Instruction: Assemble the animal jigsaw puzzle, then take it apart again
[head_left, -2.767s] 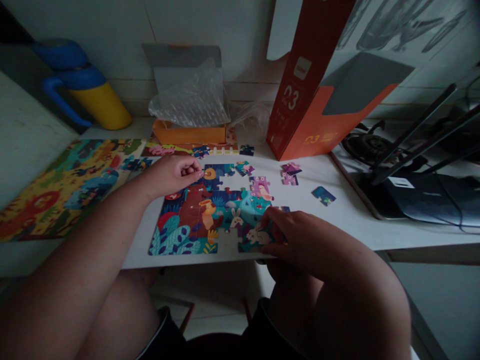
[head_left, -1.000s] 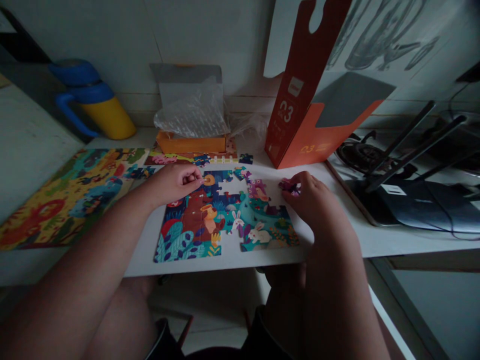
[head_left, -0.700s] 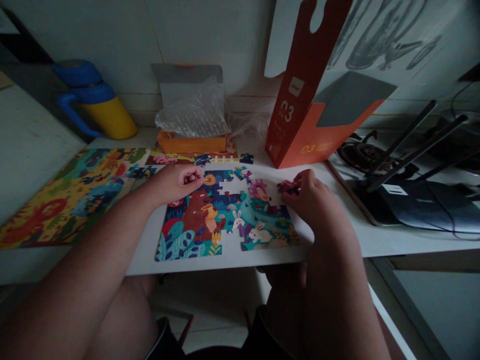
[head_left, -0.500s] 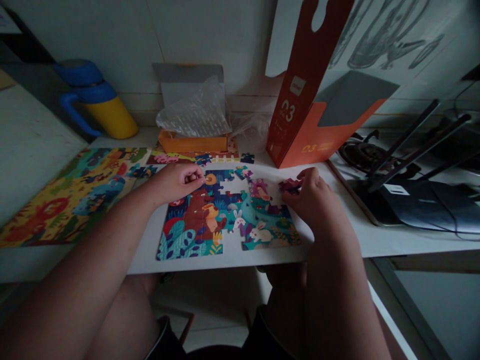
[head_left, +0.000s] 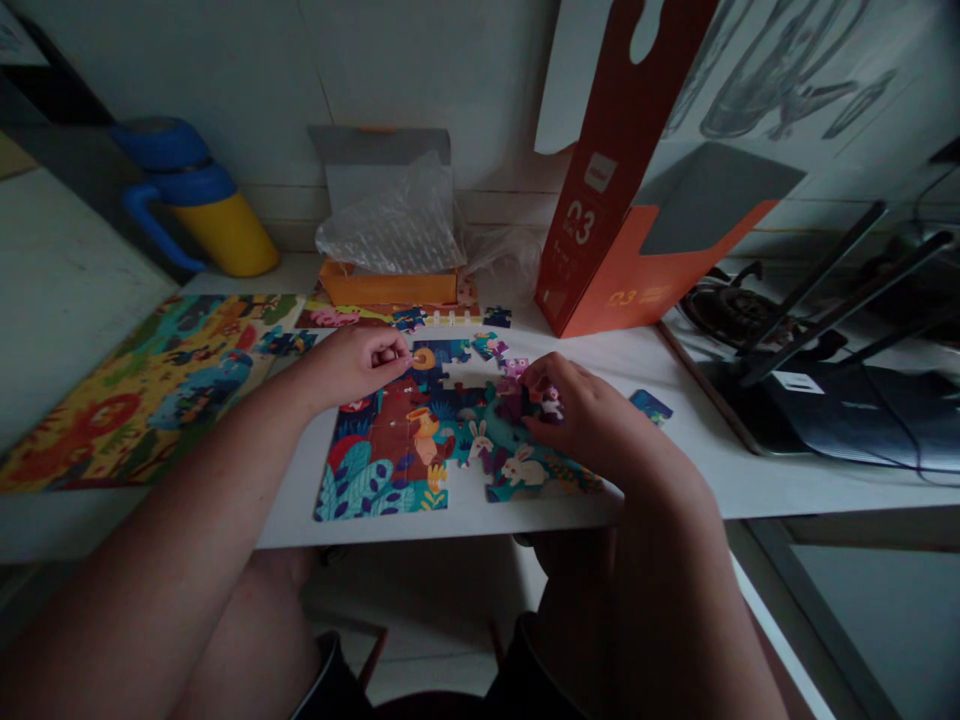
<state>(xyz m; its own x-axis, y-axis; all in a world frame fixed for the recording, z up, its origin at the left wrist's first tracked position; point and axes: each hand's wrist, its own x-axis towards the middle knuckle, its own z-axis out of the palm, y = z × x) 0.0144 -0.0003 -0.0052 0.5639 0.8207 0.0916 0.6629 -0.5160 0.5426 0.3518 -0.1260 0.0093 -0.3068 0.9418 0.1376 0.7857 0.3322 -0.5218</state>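
Note:
A partly assembled jigsaw puzzle (head_left: 382,440) with a bear, a dog and white rabbits lies on the white counter. Gaps show at its upper middle and lower middle. My right hand (head_left: 581,405) is closed on a dark puzzle piece (head_left: 551,405) with a pink and white figure, held over the puzzle's right part. Curled at the puzzle's upper left edge is my left hand (head_left: 364,362), fingertips pinched beside a round yellow shape; what they hold, if anything, is hidden. A loose puzzle piece (head_left: 651,406) lies right of my right hand. Another loose piece (head_left: 489,345) touches the top edge area.
Another puzzle (head_left: 82,400) covers the left of the counter. Behind stand a blue and yellow jug (head_left: 225,225), an orange box (head_left: 390,290) with plastic wrap (head_left: 397,225), and a tall orange carton (head_left: 585,230). A black router (head_left: 862,410) sits beside the stove at right.
My right hand has moved left from the counter beside the puzzle to over its right part, carrying a piece. The loose piece at right has come into view. My left hand stays put.

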